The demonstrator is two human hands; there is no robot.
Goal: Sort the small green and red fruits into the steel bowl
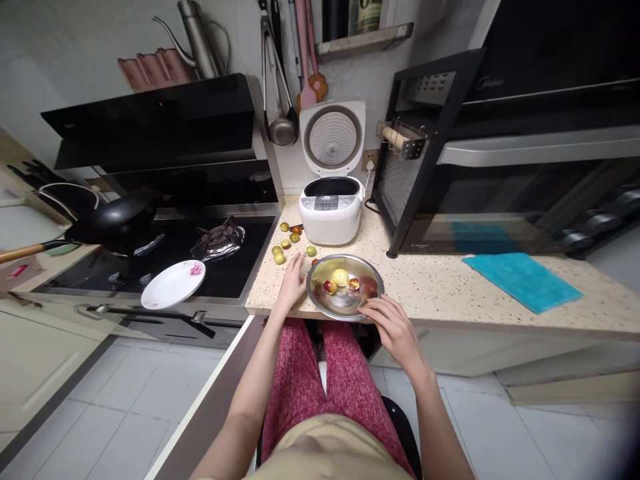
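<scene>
Seemingly part done: in front of the rice cooker [330,221], metal bowl [344,305]; front-right, right hand [394,327] at rim, hold unclear; front-left, left hand [293,285] empty, uncurled; some fruits [341,277] inside, loose fruits [279,258] still left of cooker.

Pale yellow top [325,447], mottled crimson trousers [350,373].

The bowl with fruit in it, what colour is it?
The bowl is shiny silver, best seen in the head view.
</scene>
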